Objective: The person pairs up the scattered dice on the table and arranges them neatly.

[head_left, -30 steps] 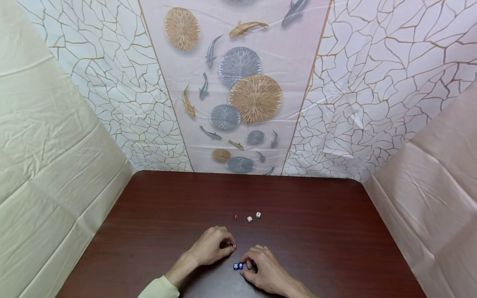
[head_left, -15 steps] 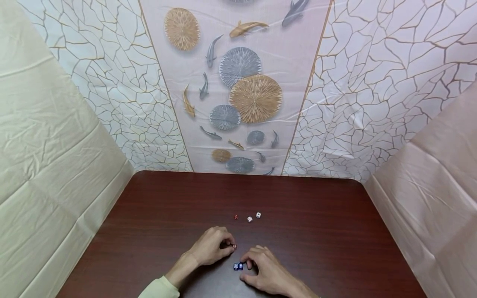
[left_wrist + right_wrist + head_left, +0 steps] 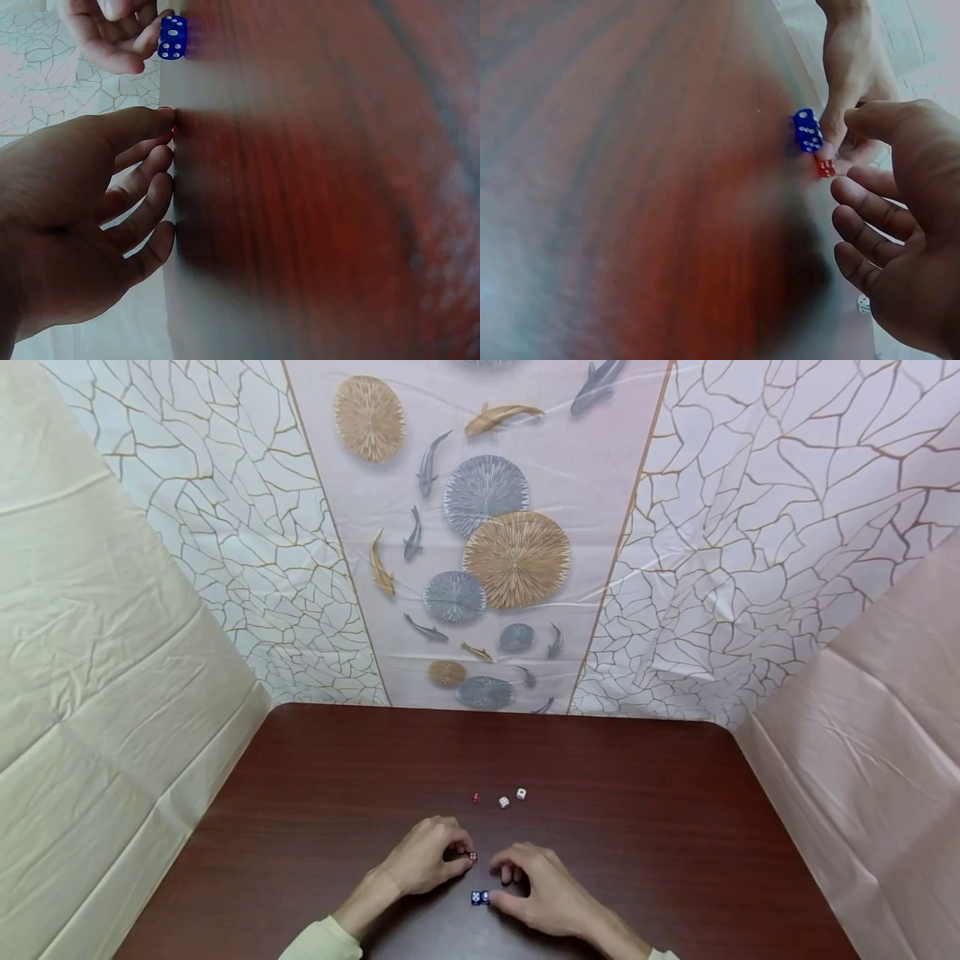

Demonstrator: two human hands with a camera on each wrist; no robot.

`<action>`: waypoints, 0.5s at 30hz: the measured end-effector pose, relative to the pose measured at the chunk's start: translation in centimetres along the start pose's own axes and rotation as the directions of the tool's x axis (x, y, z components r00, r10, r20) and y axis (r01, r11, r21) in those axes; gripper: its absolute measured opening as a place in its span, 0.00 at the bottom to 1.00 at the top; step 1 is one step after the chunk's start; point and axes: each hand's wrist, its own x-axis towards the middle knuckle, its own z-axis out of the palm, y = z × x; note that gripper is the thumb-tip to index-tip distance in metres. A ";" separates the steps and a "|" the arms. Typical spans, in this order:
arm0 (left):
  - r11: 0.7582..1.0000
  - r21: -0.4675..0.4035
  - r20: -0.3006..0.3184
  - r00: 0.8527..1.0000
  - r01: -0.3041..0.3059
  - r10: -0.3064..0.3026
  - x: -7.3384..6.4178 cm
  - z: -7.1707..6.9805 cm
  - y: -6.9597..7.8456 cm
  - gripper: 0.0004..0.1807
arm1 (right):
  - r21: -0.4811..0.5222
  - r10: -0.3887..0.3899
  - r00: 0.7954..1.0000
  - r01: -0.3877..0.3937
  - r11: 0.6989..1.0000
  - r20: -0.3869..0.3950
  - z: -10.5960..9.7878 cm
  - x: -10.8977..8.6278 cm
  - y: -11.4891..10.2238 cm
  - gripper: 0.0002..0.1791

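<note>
Between thumb and forefinger my left hand [image 3: 426, 858] pinches a small red die [image 3: 473, 857] on the table; in the right wrist view the red die [image 3: 826, 167] shows at those fingertips. Two blue dice [image 3: 476, 898] with white pips sit side by side, nearer to me. My right hand [image 3: 546, 892] is to their right with its fingers relaxed and spread from the thumb. Its thumb tip is right at the nearer blue die. The left wrist view shows a blue die [image 3: 172, 37] beyond the left hand, whose fingertips mostly cover the red die.
Farther back on the dark red-brown table [image 3: 337, 760] lie another red die [image 3: 476, 797] and two white dice, one [image 3: 504, 803] slightly in front of the other [image 3: 521, 794]. Cloth-covered walls [image 3: 150, 735] enclose the table's sides and back.
My right hand has opened wider, its fingers lifting away from the blue dice and shifting forward while the thumb stays near them. The left hand keeps its pinch on the red die.
</note>
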 end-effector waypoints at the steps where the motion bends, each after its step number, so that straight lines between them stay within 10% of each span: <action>1: 1.000 0.001 -0.002 1.000 -0.001 0.001 0.0 0.0 0.0 0.02 | -0.012 0.002 1.000 -0.002 1.000 -0.010 -0.2 0.1 0.0 0.16; 15: 1.000 -0.012 -0.002 1.000 0.007 -0.007 0.0 -0.2 0.2 0.03 | -0.141 0.020 0.992 -0.038 0.989 -0.124 -1.9 2.8 1.4 0.17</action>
